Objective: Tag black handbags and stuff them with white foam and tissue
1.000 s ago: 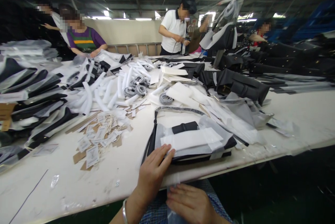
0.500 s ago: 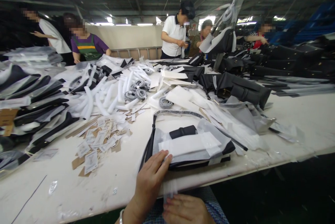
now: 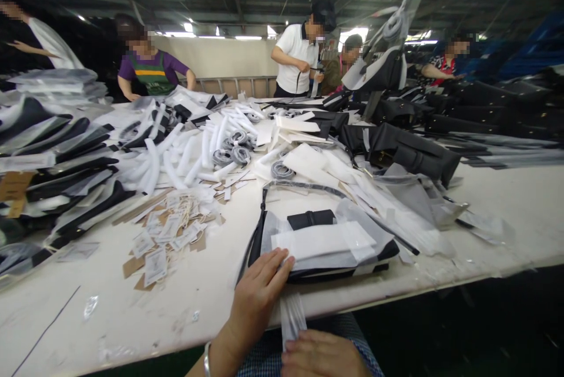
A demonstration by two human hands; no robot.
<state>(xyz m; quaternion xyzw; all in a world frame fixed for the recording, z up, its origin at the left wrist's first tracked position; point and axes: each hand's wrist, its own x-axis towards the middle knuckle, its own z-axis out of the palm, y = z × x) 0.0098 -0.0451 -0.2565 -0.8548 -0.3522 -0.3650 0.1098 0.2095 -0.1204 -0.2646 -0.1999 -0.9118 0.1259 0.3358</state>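
A black handbag (image 3: 256, 246) lies on the near part of the table, wrapped in translucent film with a white padding sheet (image 3: 326, 243) on top. Its strap (image 3: 304, 187) loops out behind it. My left hand (image 3: 263, 283) rests on the bag's near left corner, fingers extended over the edge of the white sheet. Below the table edge, my right hand (image 3: 324, 355) has its fingers pressed together on a clear plastic strip (image 3: 293, 315). That strip runs up from my right fingers to the table edge near the bag; whether it joins the bag I cannot tell.
Left of the bag is a pile of paper tags (image 3: 170, 233) with strings. White foam tubes (image 3: 174, 160) and coiled grey straps (image 3: 238, 148) lie beyond. Stacked wrapped bags (image 3: 66, 177) stand left, another black bag (image 3: 403, 151) behind right. Several people work across the table.
More of the clear strip shows between my right hand and the table edge. My left hand keeps its place on the bag. The person at far left has moved leftward.
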